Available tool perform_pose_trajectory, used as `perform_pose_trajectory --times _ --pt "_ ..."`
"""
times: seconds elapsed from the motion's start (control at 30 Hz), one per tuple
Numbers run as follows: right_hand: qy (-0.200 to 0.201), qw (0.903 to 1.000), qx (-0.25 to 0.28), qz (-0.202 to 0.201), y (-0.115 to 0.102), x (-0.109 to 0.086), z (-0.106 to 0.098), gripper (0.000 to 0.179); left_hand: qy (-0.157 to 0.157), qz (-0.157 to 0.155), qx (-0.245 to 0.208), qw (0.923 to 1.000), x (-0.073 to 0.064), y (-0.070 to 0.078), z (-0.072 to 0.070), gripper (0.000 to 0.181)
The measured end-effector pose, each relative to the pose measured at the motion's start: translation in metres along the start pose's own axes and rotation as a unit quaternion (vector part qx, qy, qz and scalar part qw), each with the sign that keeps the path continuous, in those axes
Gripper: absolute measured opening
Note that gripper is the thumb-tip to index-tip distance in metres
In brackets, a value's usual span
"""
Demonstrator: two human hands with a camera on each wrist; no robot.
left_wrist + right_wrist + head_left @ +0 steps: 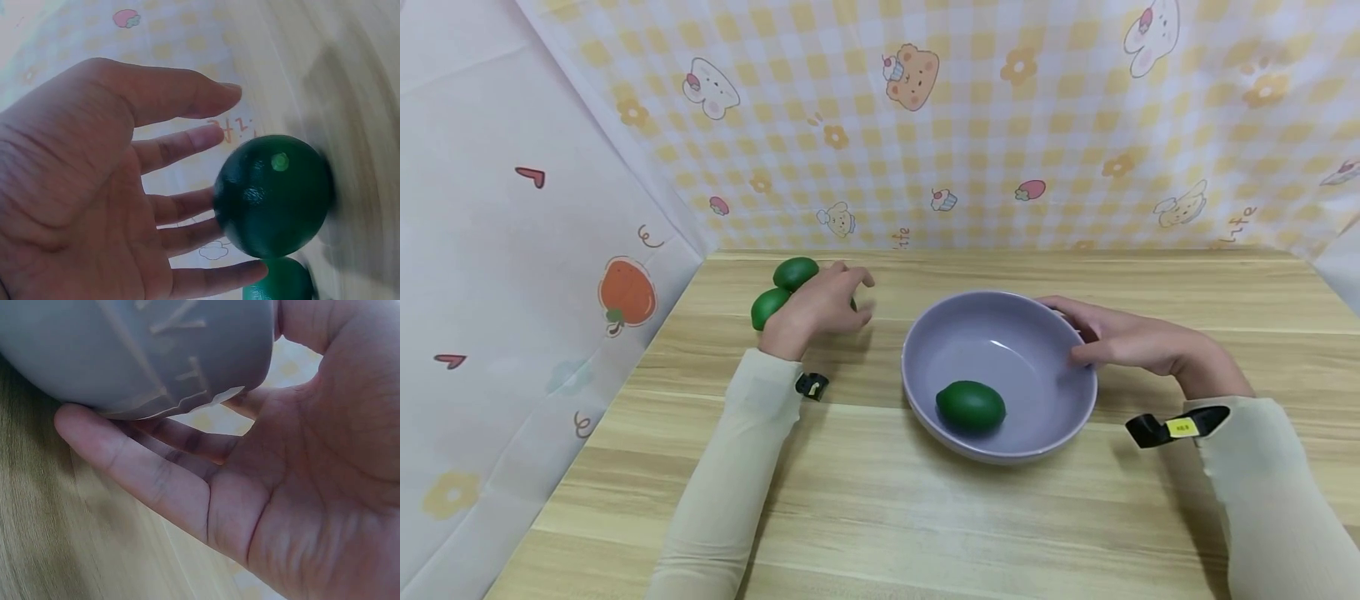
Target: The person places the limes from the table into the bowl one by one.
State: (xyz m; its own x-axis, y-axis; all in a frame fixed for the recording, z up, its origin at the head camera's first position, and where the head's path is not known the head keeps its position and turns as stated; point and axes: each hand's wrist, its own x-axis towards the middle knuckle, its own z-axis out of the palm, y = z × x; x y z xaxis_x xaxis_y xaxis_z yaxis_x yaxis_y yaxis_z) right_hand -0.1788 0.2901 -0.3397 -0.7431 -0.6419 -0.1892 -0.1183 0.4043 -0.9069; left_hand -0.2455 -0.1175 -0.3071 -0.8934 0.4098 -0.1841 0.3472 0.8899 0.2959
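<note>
A lilac bowl (1000, 375) stands on the wooden table with one green lime (972, 407) lying inside, toward its near side. My right hand (1138, 337) grips the bowl's right rim, thumb over the inside and fingers against the outer wall; the right wrist view shows those fingers (144, 462) reaching beneath its raised-pattern side. Left of the bowl, my left hand (827, 304) hovers at a group of limes, its fingers spread and slightly bent. One lime (275, 194) sits just off its fingertips in the left wrist view, a second lime (281, 281) below it. Part of the group is hidden behind this hand.
Two limes of the group show plainly, a far lime (796, 273) and a nearer lime (769, 308). A yellow checked cloth (970, 133) hangs behind the table (880, 517), and a white printed cloth (490, 275) borders it on the left.
</note>
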Motion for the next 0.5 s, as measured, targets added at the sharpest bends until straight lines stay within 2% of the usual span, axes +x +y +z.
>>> perform_pose_trajectory --times 0.5 --pt "0.004 1.0 -0.004 0.0 0.0009 -0.0008 -0.0006 0.077 -0.026 -0.049 0.007 0.9984 0.0013 -0.0066 0.0035 0.061"
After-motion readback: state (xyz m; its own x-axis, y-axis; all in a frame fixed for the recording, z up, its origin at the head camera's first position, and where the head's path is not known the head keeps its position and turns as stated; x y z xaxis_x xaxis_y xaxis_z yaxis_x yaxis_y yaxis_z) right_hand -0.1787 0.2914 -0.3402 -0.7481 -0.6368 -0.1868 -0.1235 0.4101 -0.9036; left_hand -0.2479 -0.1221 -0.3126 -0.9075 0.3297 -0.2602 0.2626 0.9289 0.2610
